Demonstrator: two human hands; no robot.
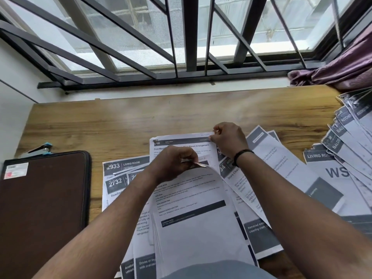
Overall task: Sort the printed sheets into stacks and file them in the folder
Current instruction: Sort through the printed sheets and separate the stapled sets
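Left hand [173,162] pinches the top sheet [193,208] curled up; right hand [227,139] pinches the stack's far corner. Peel slowly, lifting one sheet only.

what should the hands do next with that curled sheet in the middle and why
Probably lift the curled sheet clear and lay it on a matching pile. The left hand pinches its raised top edge, while the right hand pins the corner of the sheet beneath, so the two are already being separated.
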